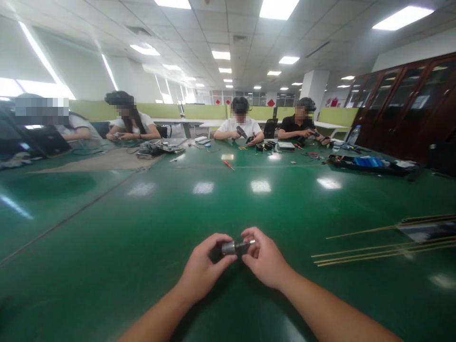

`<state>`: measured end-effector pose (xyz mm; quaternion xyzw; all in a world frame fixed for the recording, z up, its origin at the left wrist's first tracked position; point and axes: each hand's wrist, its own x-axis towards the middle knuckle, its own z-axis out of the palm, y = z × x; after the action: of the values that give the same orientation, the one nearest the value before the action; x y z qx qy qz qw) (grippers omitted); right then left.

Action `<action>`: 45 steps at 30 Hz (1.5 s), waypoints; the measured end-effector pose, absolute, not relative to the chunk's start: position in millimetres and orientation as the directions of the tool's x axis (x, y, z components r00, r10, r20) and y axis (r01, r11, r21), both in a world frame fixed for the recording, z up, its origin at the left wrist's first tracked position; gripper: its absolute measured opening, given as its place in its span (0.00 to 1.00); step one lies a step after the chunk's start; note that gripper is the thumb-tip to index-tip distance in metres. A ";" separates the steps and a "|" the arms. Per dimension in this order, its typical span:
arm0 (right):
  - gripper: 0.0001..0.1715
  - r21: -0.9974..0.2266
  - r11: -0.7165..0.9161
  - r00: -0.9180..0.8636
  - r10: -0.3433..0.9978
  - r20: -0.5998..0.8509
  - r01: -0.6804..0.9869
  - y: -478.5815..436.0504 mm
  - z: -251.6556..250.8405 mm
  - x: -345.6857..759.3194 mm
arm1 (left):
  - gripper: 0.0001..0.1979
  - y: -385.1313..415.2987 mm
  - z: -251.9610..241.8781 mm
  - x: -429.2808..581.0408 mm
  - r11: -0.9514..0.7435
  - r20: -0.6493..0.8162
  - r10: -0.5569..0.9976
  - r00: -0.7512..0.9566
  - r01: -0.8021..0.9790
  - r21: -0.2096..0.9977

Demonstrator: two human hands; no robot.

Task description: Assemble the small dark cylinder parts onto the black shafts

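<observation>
Just above the green table, near the front middle, I hold a small metal cylindrical part [228, 248] lying sideways. It has a silver barrel at the left, a darker narrower middle and a bright tip at the right; its exact kind I cannot make out. The silver barrel sits between the thumb and fingers of my left hand [206, 266]. My right hand [265, 259] curls its fingers and thumb round the bright tip end. Part of that grip is hidden behind the fingers.
Several thin brass-coloured rods [359, 255] lie at the right beside a dark object. A red screwdriver [228, 165] rests farther back. A black tray [374, 166] with a blue thing stands at back right. Several people work along the table's far side among tools and parts.
</observation>
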<state>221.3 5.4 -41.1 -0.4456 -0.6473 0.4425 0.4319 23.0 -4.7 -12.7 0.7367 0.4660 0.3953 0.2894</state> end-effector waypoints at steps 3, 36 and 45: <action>0.28 -0.958 0.213 -0.235 0.958 0.167 0.190 2.7 -37.8 221.1 | 0.11 -5.7 -10.8 24.5 -0.412 0.330 0.910 0.251 0.471 0.780; 0.07 -0.927 0.276 -0.221 0.950 0.222 0.253 -0.3 -26.9 221.9 | 0.12 -4.4 -11.9 23.4 -0.426 0.321 0.903 0.285 0.497 0.756; 0.11 -0.934 0.273 -0.216 0.950 0.224 0.230 -1.3 -25.2 223.1 | 0.12 -2.3 -13.9 23.8 -0.422 0.325 0.905 0.275 0.484 0.766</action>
<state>223.1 -1.3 -25.2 -0.4442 -0.6644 0.4080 0.4415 23.8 -2.3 -13.9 0.7503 0.4629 0.3850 0.2731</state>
